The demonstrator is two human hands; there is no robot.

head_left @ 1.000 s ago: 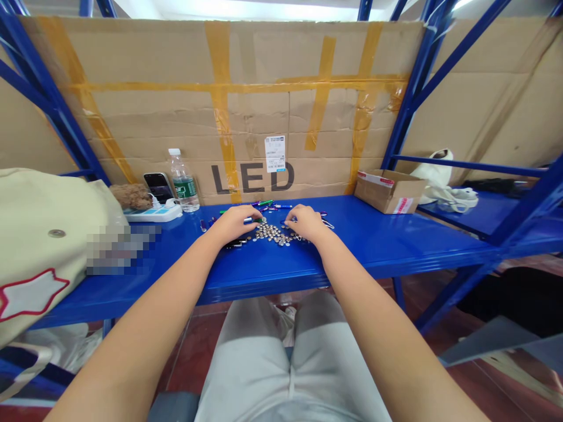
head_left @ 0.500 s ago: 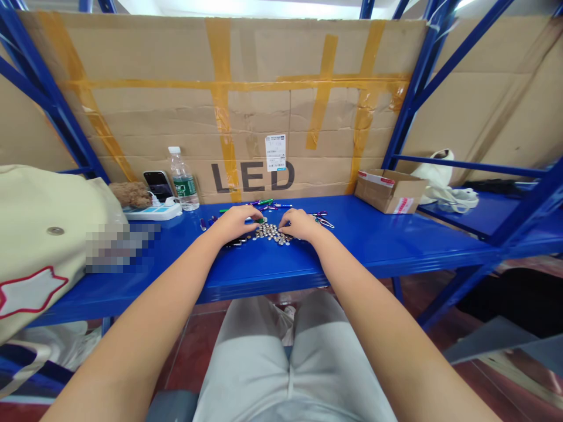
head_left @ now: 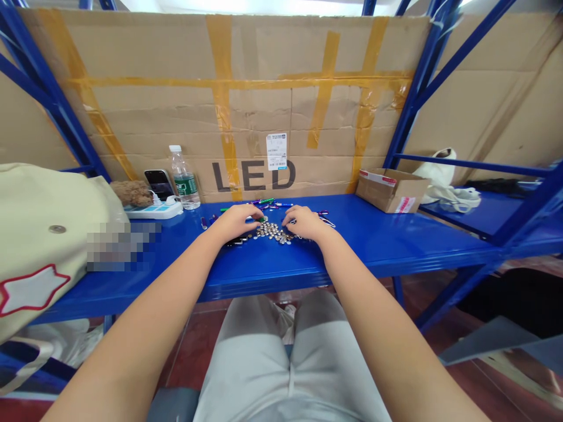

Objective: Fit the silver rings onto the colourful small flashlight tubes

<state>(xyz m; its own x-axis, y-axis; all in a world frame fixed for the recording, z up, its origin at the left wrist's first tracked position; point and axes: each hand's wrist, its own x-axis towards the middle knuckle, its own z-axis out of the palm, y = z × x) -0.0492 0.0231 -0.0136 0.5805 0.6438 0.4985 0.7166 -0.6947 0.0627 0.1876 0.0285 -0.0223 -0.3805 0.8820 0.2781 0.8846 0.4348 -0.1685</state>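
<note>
A heap of small silver button cells (head_left: 273, 232) lies on the blue steel shelf (head_left: 352, 252), between my two hands. My left hand (head_left: 235, 222) rests at the heap's left side, fingers curled, beside a small blue-and-silver tube (head_left: 253, 220). Several dark cylinders (head_left: 235, 242) lie just below it. My right hand (head_left: 304, 223) curves over the heap's right edge, its fingertips among the cells. Several colourful slim mini torches (head_left: 264, 204) lie behind the heap. Metal clips (head_left: 326, 219) sit just beyond my right hand.
At the left are a cream bag (head_left: 44, 228), a power strip (head_left: 153, 211), a phone (head_left: 158, 184) and a water bottle (head_left: 185, 179). A small cardboard box (head_left: 391, 191) stands at the right. Taped cardboard (head_left: 264, 111) backs the shelf.
The silver cells have drawn into a tighter heap than in the oldest frame. My right hand has shifted slightly left and back, and the clips beyond it now show.
</note>
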